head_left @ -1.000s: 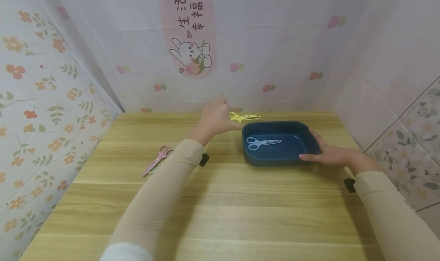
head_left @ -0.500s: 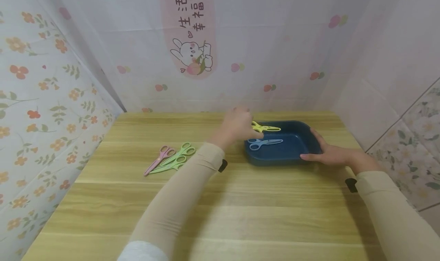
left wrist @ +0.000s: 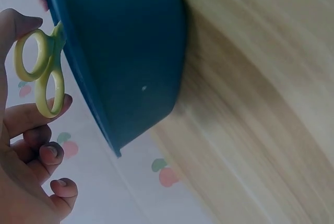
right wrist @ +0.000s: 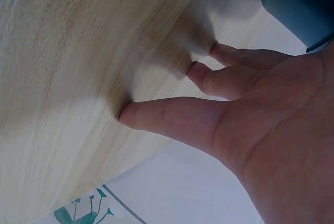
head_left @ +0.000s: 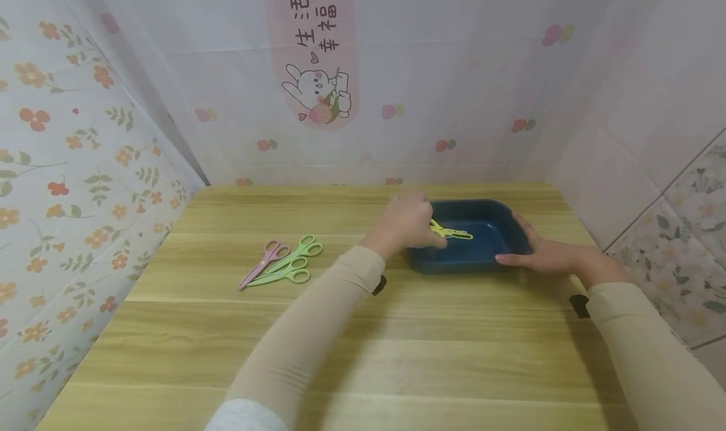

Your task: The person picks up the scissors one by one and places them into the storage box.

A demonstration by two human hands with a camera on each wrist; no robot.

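Observation:
Yellow scissors [head_left: 454, 232] hang over the blue bin [head_left: 471, 266], pinched by their handle loops between thumb and index finger of my left hand [head_left: 405, 223]. In the left wrist view, those loops [left wrist: 46, 78] stand at the bin's rim and the blades are hidden behind its wall. My right hand [head_left: 541, 252] holds the bin's right end, thumb at the near corner and fingers on the far side. The right wrist view has several fingertips [right wrist: 128, 113] down at the table beside the bin. Blue scissors inside the bin are almost wholly hidden behind the left hand and yellow scissors.
Pink scissors [head_left: 263, 264] and two green scissors [head_left: 295, 254] lie bunched on the wooden table [head_left: 363, 355], left of the bin. A printed curtain [head_left: 454, 91] hangs along the table's back edge. Patterned cloth borders both sides.
My left hand has carried the yellow scissors rightward from behind the bin to over its inside, then lower. The green scissors came into full view. My right hand has stayed on the bin.

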